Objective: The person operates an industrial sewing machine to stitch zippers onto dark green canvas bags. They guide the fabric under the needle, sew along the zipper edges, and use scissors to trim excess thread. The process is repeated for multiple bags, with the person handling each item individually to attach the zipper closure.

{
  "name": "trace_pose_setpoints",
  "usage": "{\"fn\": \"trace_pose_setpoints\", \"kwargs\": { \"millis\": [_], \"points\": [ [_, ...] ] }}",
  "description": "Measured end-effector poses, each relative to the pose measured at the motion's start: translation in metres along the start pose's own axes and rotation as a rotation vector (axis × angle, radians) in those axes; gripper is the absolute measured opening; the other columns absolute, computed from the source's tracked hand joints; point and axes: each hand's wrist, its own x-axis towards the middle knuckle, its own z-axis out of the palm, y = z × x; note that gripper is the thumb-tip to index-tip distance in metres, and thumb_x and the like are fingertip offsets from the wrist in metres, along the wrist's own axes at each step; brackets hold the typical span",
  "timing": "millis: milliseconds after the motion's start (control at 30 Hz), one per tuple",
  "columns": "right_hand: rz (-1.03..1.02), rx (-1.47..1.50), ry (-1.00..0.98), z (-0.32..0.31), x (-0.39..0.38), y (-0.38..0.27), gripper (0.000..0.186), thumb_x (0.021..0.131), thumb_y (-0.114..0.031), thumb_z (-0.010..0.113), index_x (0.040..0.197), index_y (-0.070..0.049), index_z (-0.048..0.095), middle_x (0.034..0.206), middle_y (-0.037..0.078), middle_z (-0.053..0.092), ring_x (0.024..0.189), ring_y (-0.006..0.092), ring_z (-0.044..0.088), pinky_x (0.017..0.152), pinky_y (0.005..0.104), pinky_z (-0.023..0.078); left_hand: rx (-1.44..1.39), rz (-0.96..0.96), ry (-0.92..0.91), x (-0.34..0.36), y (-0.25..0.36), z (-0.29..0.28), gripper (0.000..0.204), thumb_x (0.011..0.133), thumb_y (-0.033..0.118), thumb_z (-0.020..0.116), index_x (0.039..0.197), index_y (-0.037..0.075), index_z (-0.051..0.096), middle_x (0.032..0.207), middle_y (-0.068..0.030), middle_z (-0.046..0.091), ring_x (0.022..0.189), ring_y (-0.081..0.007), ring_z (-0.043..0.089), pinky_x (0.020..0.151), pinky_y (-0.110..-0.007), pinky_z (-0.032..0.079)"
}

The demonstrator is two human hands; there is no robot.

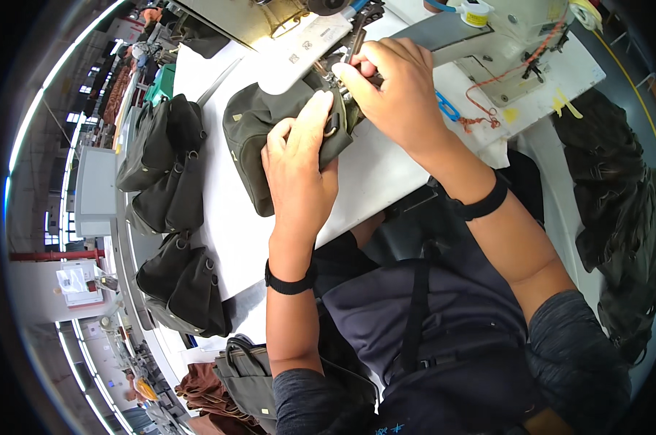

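A dark olive-green bag (252,119) lies under the arm of a sewing machine (317,43) on the white table. My left hand (299,148) grips the bag near its edge, thumb tucked below and fingers on top. Close to those fingertips a short black strap tab (333,123) shows on the bag. My right hand (397,83) is closed beside the machine's needle area, thumb and fingers pinched together. A narrow dark part stands at its fingertips; whether the hand holds it or it belongs to the machine, I cannot make out.
Several finished-looking olive bags (164,167) stand along the left. Brown pieces (201,391) and another olive bag (246,377) lie lower left. Dark green pieces (607,196) hang at the right. A blue plastic clip (447,107) and orange cord (480,119) lie by the machine.
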Motion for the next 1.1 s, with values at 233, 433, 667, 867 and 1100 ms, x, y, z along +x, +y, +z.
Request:
{"fn": "trace_pose_setpoints", "kwargs": {
  "millis": [233,433,667,867,1100],
  "points": [
    [0.093,0.226,-0.015,-0.064,-0.033,-0.008,0.015,0.095,-0.007,0.068,0.109,-0.004,0.073,0.105,0.008,0.075,0.094,0.0243,0.068,0.085,0.0358,0.053,0.093,-0.006,0.055,-0.012,0.008,0.004,0.079,0.076,-0.004,0.079,0.151,0.012,0.057,0.148,-0.0088,0.063,0.123,-0.0332,0.058,0.110,-0.044,0.043],
    [0.682,0.727,-0.263,-0.061,-0.093,0.019,0.031,0.096,-0.004,0.058,0.125,0.001,0.068,0.117,0.008,0.074,0.101,0.0152,0.068,0.085,0.0296,0.053,-0.017,0.100,0.141,-0.009,0.006,0.009,0.073,0.070,-0.004,0.077,0.141,0.009,0.065,0.145,-0.0122,0.066,0.128,-0.0347,0.060,0.114,-0.045,0.042],
    [1.138,0.991,-0.532,-0.017,-0.066,0.024,0.042,0.088,0.000,0.057,0.129,0.001,0.067,0.122,0.009,0.070,0.105,0.0147,0.064,0.087,0.0269,0.048,0.030,0.102,0.093,-0.010,0.001,-0.003,0.063,0.075,-0.005,0.074,0.137,0.006,0.067,0.141,-0.0138,0.068,0.129,-0.0330,0.062,0.115,-0.045,0.042],
    [0.733,1.023,-0.179,-0.014,-0.075,0.023,0.017,0.091,-0.006,0.058,0.101,-0.002,0.070,0.087,0.002,0.067,0.068,0.0066,0.054,0.063,0.0267,0.045,0.027,0.109,0.066,-0.004,0.005,-0.008,0.059,0.079,-0.005,0.078,0.136,0.004,0.067,0.138,-0.0144,0.070,0.128,-0.0327,0.064,0.114,-0.043,0.043],
    [0.605,1.005,-0.681,-0.013,-0.066,0.025,0.039,0.092,0.002,0.055,0.128,-0.006,0.069,0.096,0.000,0.064,0.089,0.0091,0.060,0.086,0.0270,0.050,0.040,0.088,0.044,-0.007,0.000,-0.008,0.062,0.073,-0.003,0.075,0.135,0.004,0.069,0.137,-0.0143,0.070,0.127,-0.0339,0.064,0.114,-0.046,0.043]
  ]
}}
